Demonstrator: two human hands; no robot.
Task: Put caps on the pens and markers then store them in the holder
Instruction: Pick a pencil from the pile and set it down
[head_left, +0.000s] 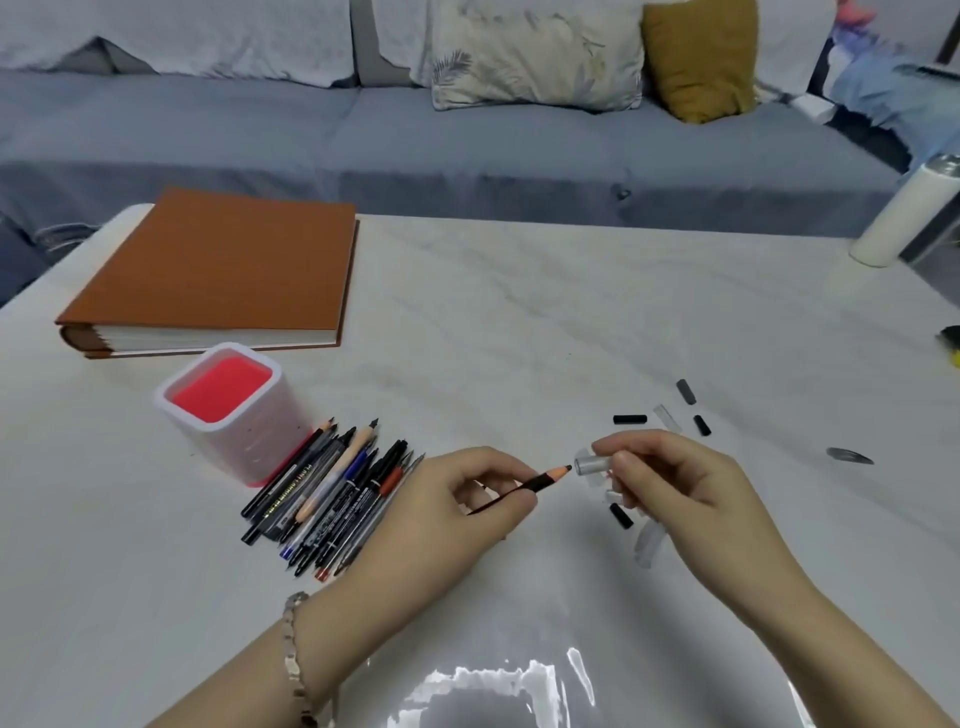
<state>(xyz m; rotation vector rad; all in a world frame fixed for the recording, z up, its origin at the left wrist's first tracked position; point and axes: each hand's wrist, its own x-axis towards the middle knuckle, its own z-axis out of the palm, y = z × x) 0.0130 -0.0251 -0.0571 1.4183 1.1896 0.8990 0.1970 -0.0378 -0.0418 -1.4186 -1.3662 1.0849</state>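
Pale marble-look table filled most of the shot, with a glare patch right at the near edge. Just past that, the left hand had its grip pinched round a dark pencil, tip pointing right. The right hand had a narrow grip on a clear cap, open end facing the tip. Tip and cap were just apart, not joined, so I'd call this the lining-up bit before the push. Under and beyond the right hand were loose caps, some black, some clear, scattered on the table. Left of the left hand lay a pile of pens and markers, tips bare as far as I could tell. The holder stood right behind that pile, and I couldn't see anything in it, just the red inside. So my guess was nearly everything was left: cap this one, cap the rest, load the holder. Further back were a brown album, a white bottle and a grey sofa
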